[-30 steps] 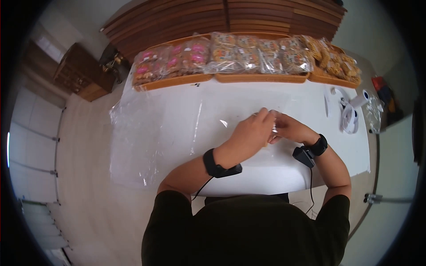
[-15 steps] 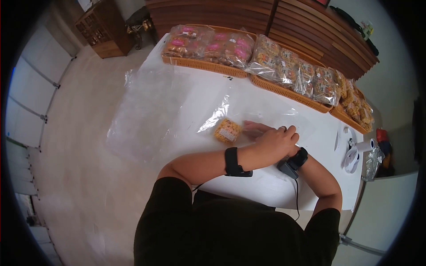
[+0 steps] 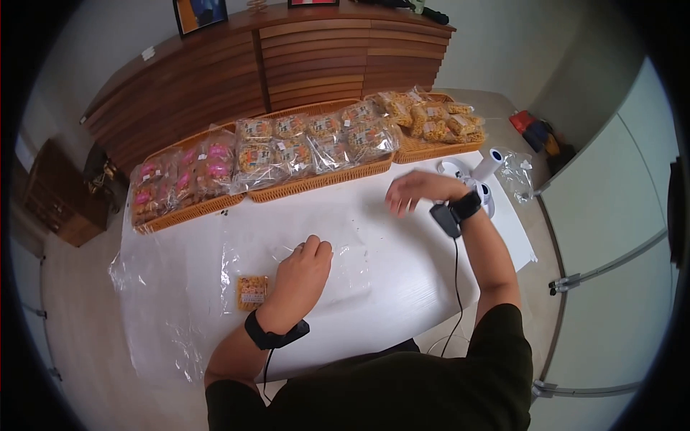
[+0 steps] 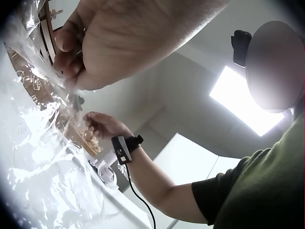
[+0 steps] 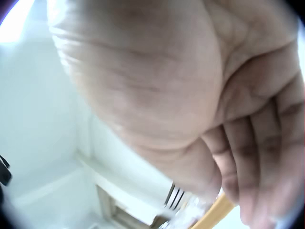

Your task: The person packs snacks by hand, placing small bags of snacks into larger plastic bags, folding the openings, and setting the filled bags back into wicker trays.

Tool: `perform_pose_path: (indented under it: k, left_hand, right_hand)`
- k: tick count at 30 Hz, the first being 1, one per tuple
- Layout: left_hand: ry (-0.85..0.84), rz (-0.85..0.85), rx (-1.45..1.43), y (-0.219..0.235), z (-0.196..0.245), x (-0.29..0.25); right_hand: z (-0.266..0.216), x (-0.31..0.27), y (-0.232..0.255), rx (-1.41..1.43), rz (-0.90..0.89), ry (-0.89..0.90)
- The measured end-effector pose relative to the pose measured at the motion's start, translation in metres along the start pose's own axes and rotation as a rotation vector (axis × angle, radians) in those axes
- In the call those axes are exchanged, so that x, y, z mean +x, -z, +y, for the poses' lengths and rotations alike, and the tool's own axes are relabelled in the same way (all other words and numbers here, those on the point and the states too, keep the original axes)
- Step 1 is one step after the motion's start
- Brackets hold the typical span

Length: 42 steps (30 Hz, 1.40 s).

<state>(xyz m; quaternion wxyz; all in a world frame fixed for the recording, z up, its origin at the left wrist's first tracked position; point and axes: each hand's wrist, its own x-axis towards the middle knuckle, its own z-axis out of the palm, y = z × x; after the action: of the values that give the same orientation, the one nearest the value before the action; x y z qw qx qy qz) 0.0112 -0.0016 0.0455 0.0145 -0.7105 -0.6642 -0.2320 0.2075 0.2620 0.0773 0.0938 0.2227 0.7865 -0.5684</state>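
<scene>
The left hand [image 3: 298, 276] has its fingers curled and pinches clear plastic film [image 3: 345, 269] above the white table [image 3: 388, 309]. In the left wrist view, the left hand's [image 4: 128, 43] fingertips meet at the edge of crinkled film [image 4: 47, 176]. A small square pack of yellow snack [image 3: 252, 292] lies flat on the table, just left of the left hand. Raised over the table's right part, the right hand [image 3: 424, 190] has relaxed, spread fingers and holds nothing. Its palm [image 5: 157, 86] fills much of the right wrist view, fingers loosely bent.
Wicker baskets [image 3: 323, 179] of bagged snacks line the table's back edge. A white roll [image 3: 489, 164] and other white items stand at the right, near the right forearm. More clear plastic [image 3: 162, 302] covers the table's left part.
The hands, close together and then overlapping before, are now apart, the right one raised to the right. The snack pack, hidden at first, is in view. The head view has shifted.
</scene>
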Motion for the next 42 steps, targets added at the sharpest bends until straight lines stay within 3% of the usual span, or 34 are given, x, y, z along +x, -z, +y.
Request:
perform_pose_path:
  k: [3, 5, 6, 7, 9, 10, 12, 13, 16, 18, 20, 22, 23, 24, 25, 26, 28, 30, 32, 35, 42]
  left_hand:
    - [0.002, -0.053, 0.009, -0.001, 0.001, 0.0]
    - [-0.059, -0.037, 0.029, 0.001, 0.003, 0.0]
    - [-0.107, -0.022, 0.039, 0.003, 0.003, 0.0]
    - [-0.113, -0.011, 0.059, 0.007, 0.004, 0.001]
    - [-0.175, -0.123, 0.101, 0.014, 0.008, 0.001]
    - [-0.202, -0.177, 0.123, 0.016, 0.009, 0.002]
    - [-0.217, -0.234, 0.151, 0.016, 0.012, 0.002]
    - [-0.229, -0.307, 0.153, 0.017, 0.011, 0.001]
    - [-0.242, -0.246, 0.043, 0.006, -0.001, -0.006]
    - [-0.222, -0.258, 0.039, 0.002, -0.003, -0.006]
    - [-0.204, -0.276, 0.023, 0.0, -0.003, -0.006]
    - [-0.148, -0.287, 0.023, 0.004, 0.001, -0.003]
    - [-0.144, -0.297, 0.002, 0.007, 0.004, -0.002]
    - [-0.152, -0.208, -0.023, 0.011, 0.008, -0.002]
    - [-0.157, -0.12, -0.045, 0.012, 0.01, -0.001]
    - [-0.146, -0.136, -0.06, 0.01, 0.011, -0.001]
    - [-0.041, -0.098, -0.046, 0.005, 0.015, -0.004]
    - [0.023, -0.105, -0.052, 0.002, 0.019, -0.006]
    - [0.069, -0.023, -0.002, 0.0, 0.021, -0.008]
    - [0.087, -0.016, 0.021, -0.004, 0.022, -0.013]
    - [0.042, 0.022, 0.204, -0.007, 0.022, -0.017]
  right_hand:
    - [0.035, 0.013, 0.069, -0.018, 0.799, 0.039]
    - [0.085, 0.045, 0.124, -0.182, 1.126, 0.034]
    - [0.095, 0.055, 0.133, -0.178, 1.137, 0.054]
    - [0.096, 0.065, 0.139, -0.336, 1.265, -0.001]
    - [0.093, 0.081, 0.144, -0.615, 1.455, -0.108]
    - [0.093, 0.087, 0.144, -0.61, 1.469, -0.08]
    - [0.091, 0.096, 0.144, -0.483, 1.411, -0.29]
    - [0.09, 0.096, 0.149, -0.479, 1.415, -0.266]
    - [0.087, 0.09, 0.142, -0.468, 1.319, -0.344]
    - [0.058, 0.06, 0.114, -0.369, 1.413, -0.195]
    - [0.08, 0.05, 0.104, -0.557, 1.489, 0.225]
    - [0.032, 0.012, 0.05, -0.436, 1.337, 0.278]
    - [0.039, 0.006, 0.039, -0.633, 1.358, 0.404]
    - [0.04, -0.004, 0.023, -0.633, 1.342, 0.38]
    - [0.034, -0.016, 0.004, -0.618, 1.274, 0.446]
    - [0.028, -0.027, -0.014, -0.598, 1.206, 0.515]
    - [0.028, -0.041, -0.047, -0.523, 1.123, 0.488]
    - [0.032, -0.046, -0.075, -0.145, 0.921, 0.485]
    - [0.037, -0.047, -0.095, -0.04, 0.798, 0.508]
    - [0.033, -0.047, -0.117, 0.168, 0.512, 0.476]
    - [0.017, -0.039, -0.138, 0.244, 0.247, 0.333]
